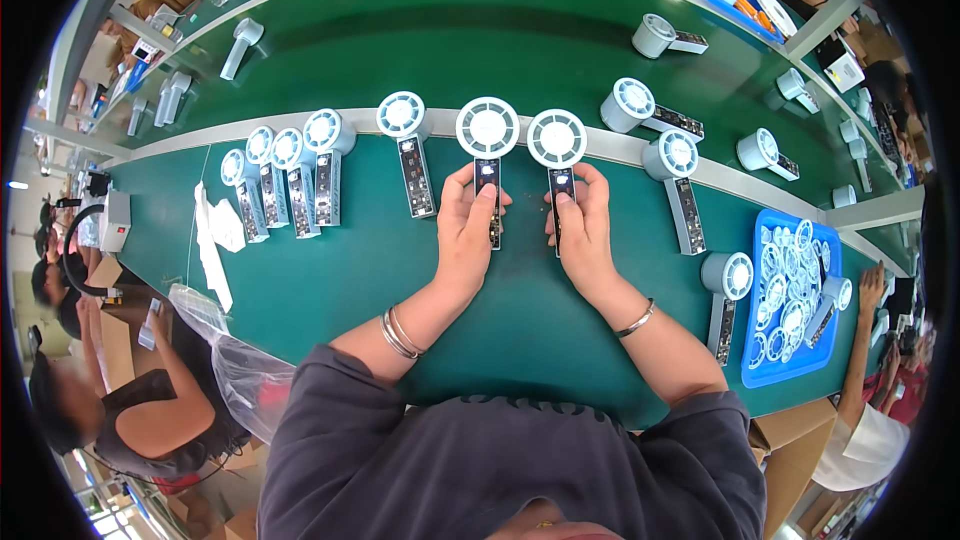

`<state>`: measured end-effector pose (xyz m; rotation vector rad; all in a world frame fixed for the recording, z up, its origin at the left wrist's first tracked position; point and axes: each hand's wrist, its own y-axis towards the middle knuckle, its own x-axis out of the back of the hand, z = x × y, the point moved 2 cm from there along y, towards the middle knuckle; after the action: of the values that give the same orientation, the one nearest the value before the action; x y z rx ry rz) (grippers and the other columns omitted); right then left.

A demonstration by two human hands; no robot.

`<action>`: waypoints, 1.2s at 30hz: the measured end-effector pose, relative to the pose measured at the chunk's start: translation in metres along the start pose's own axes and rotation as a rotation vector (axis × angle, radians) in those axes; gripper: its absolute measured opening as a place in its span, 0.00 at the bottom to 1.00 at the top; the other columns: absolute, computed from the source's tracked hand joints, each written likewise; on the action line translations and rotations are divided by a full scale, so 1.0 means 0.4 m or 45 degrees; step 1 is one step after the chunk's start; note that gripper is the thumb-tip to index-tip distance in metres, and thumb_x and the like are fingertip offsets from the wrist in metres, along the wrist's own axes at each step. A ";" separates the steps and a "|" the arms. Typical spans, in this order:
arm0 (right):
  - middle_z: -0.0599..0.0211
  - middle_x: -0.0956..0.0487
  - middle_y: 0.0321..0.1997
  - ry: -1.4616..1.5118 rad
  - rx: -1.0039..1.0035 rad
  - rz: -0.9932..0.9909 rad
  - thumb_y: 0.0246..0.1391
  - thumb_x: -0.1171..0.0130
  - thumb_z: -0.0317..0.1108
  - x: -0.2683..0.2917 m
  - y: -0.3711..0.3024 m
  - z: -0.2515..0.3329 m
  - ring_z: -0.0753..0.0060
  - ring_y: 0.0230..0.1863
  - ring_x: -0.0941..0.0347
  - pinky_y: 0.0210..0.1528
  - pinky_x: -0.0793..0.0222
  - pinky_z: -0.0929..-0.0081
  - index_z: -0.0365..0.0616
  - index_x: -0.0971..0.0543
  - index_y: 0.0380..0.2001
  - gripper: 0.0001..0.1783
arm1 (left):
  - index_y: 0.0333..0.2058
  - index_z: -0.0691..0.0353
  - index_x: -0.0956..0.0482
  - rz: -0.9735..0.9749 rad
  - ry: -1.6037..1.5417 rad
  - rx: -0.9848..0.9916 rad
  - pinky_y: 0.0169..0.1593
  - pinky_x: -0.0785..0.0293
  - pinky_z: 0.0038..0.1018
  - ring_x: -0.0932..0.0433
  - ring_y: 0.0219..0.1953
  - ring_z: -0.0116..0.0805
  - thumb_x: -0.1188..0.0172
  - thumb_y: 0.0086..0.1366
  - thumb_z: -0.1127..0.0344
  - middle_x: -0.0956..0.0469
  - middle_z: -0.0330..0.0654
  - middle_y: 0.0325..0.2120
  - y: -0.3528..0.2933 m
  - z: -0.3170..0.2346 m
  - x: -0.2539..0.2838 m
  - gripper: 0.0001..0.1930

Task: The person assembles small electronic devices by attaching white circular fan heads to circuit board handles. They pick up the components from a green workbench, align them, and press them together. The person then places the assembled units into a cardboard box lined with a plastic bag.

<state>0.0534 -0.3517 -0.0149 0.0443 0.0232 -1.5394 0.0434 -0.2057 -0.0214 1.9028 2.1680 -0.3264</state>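
My left hand (pixel 465 230) is closed around the handle of a pale blue handheld fan (pixel 487 127), its round slotted head pointing away from me. A second, matching handheld fan (pixel 556 138) is gripped by my right hand (pixel 587 235). The two heads stand side by side, close to each other. Dark circuit boards show along both open handles, and my thumbs rest on them. Left of my hands lies another fan (pixel 403 115) with its board exposed, and right of them one more (pixel 672 155). Beyond that, several similar fans (pixel 287 148) form a row at the left.
On the right a blue tray (pixel 750 365) holds many white ring-shaped parts and a fan. White tissue (pixel 212 250) and a clear plastic bag (pixel 245 365) lie at the left. A pale rail (pixel 720 190) crosses the bench, with more fans beyond. Other people sit at both sides.
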 end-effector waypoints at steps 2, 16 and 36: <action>0.64 0.32 0.32 -0.007 0.032 0.019 0.58 0.57 0.29 0.002 0.001 -0.004 0.82 0.23 0.36 0.19 0.39 0.83 0.36 0.44 0.52 0.20 | 0.52 0.64 0.38 0.006 0.001 0.004 0.34 0.35 0.17 0.33 0.32 0.19 0.52 0.67 0.65 0.27 0.36 0.30 -0.001 0.000 0.000 0.17; 0.65 0.32 0.32 0.008 0.021 0.017 0.58 0.57 0.28 -0.001 -0.001 0.003 0.81 0.24 0.36 0.21 0.39 0.82 0.36 0.44 0.52 0.20 | 0.51 0.64 0.38 0.001 0.028 -0.011 0.35 0.36 0.17 0.33 0.32 0.19 0.51 0.67 0.63 0.27 0.37 0.30 0.000 0.000 0.000 0.17; 0.59 0.29 0.34 -0.105 0.062 -0.085 0.57 0.54 0.28 0.018 0.001 -0.052 0.71 0.27 0.31 0.28 0.32 0.73 0.38 0.43 0.52 0.20 | 0.53 0.63 0.39 0.010 0.052 0.011 0.33 0.34 0.19 0.31 0.32 0.22 0.52 0.68 0.65 0.27 0.39 0.32 -0.002 0.011 -0.008 0.17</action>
<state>0.0542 -0.3579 -0.0362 0.0189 -0.0785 -1.6070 0.0433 -0.2103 -0.0244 1.9386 2.1882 -0.2986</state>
